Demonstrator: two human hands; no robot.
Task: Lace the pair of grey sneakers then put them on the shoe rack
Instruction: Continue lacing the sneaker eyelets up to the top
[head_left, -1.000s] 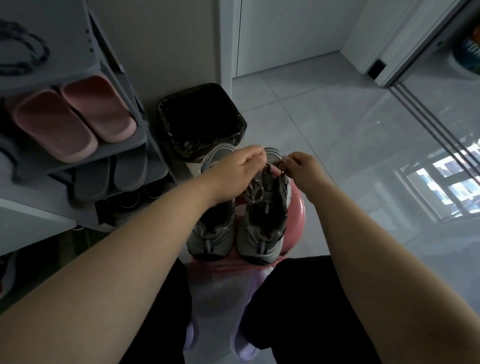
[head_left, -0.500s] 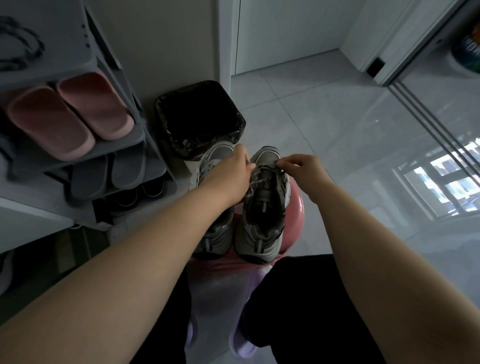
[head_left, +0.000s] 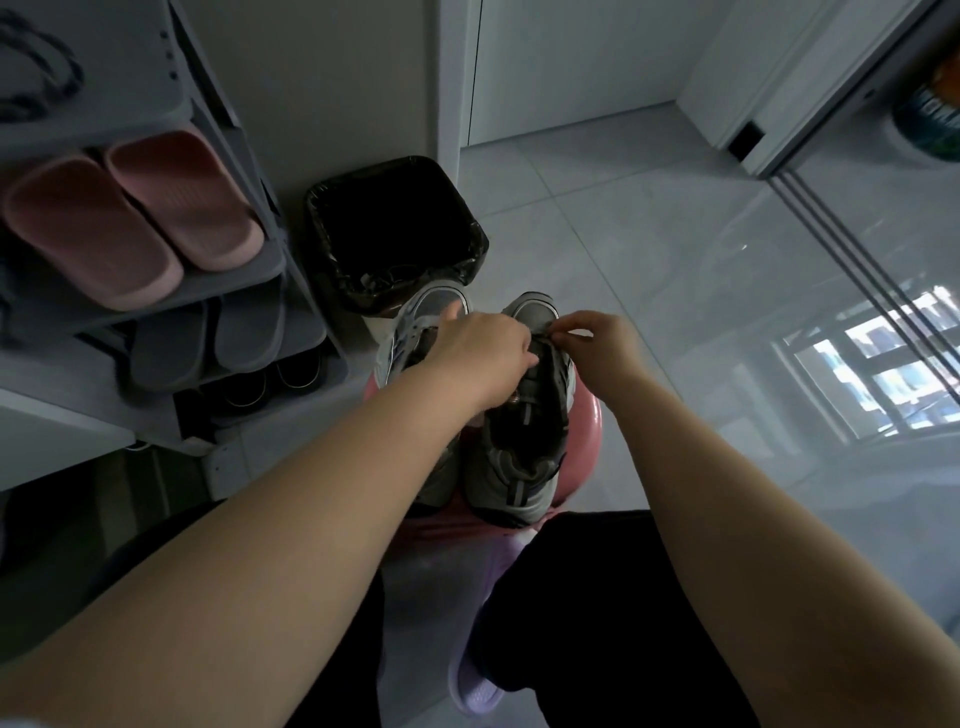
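Two grey sneakers stand side by side, toes pointing away, on a pink stool (head_left: 589, 415) in front of me. The right sneaker (head_left: 524, 452) has its lace partly threaded. My left hand (head_left: 483, 358) lies over the tongue area of that sneaker, its fingers curled on the lace. My right hand (head_left: 597, 340) pinches the lace near the toe end. The left sneaker (head_left: 415, 322) is partly hidden under my left forearm. The grey shoe rack (head_left: 270, 270) stands at the left.
The rack holds pink slippers (head_left: 130, 218) on an upper shelf, grey slippers (head_left: 208, 340) below, and dark shoes lower down. A bin with a black liner (head_left: 395, 234) stands just beyond the stool. Glossy tiled floor spreads to the right. My purple slippers (head_left: 478, 691) show below.
Both hands have moved down and forward towards the toe of the right sneaker, drawing the lace tighter. The sneakers have stayed on the stool.
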